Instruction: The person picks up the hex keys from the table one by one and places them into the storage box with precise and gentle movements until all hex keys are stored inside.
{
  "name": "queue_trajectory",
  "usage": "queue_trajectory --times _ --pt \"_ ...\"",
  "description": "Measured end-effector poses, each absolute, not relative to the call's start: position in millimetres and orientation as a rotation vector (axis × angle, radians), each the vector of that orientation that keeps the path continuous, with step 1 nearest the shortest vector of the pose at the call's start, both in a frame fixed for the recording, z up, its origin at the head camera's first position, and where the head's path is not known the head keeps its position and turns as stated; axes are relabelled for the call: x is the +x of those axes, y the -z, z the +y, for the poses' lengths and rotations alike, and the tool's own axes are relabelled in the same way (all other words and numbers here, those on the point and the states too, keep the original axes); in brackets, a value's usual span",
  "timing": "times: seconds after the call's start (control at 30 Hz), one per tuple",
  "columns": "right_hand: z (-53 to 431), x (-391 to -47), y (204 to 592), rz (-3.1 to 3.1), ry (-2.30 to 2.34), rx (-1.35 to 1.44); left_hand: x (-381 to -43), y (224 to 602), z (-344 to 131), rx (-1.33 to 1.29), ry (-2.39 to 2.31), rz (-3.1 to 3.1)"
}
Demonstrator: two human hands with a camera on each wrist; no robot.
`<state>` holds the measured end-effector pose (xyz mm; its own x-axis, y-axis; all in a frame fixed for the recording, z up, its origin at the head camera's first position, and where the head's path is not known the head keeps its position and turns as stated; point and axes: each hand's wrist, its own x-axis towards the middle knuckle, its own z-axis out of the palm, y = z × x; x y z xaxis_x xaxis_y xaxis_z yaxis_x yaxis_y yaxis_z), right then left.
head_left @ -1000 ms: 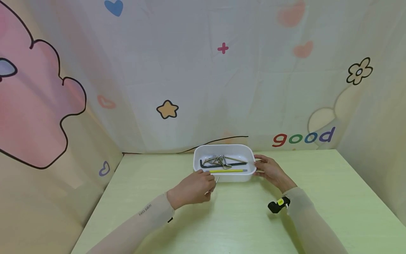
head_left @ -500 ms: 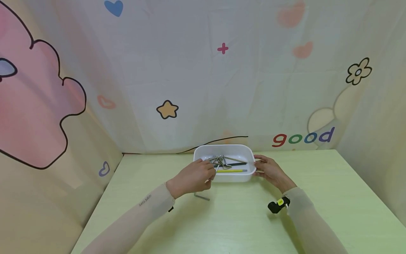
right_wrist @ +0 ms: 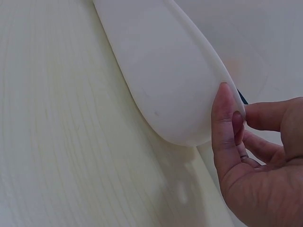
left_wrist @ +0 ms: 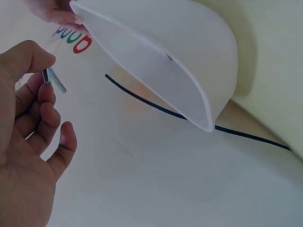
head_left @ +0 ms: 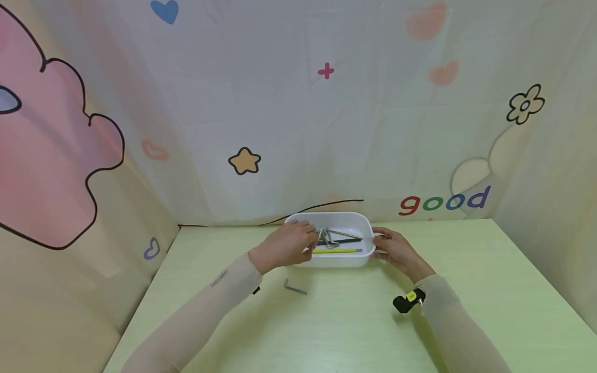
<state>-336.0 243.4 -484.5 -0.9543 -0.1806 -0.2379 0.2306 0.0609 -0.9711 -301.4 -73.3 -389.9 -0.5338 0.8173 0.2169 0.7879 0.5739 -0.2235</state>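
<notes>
In the head view my left hand (head_left: 286, 243) is over the left end of a white plastic tray (head_left: 345, 261). Between its thumb and index finger it pinches a small metal hex key (left_wrist: 57, 81), seen in the left wrist view with the other fingers bent. My right hand (head_left: 398, 251) grips the tray's right end at the rim, thumb on the outer wall. Inside the tray lie several silver hex keys (head_left: 332, 243), a black hex key (head_left: 347, 240) and a yellow stick (head_left: 338, 251) with a grey tip. The left hand hides part of them.
Another hex key (head_left: 296, 288) lies on the pale green table (head_left: 345, 321) in front of the tray. Behind the tray hangs a printed curtain (head_left: 298, 171), close to its back edge. A black wrist camera (head_left: 408, 301) is on the right sleeve.
My left hand has moved forward from the tray's front edge to above its left end, uncovering the hex key on the table. The right hand stays at the tray's right end.
</notes>
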Motion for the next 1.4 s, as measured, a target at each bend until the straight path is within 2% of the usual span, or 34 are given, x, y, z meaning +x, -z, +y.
queue_trajectory --times 0.33,1.03,1.4 --pt "242.7 -336.8 485.2 2.047 1.967 0.07 -323.8 382.4 -66.2 -1.301 -0.048 -2.601" --pt "243.6 -336.9 485.4 2.023 1.99 0.048 -379.7 380.3 -61.0 -0.985 0.285 -3.037" --pt "243.7 -336.7 486.2 2.031 1.98 0.055 -394.7 381.6 -55.2 -0.901 0.316 -3.209"
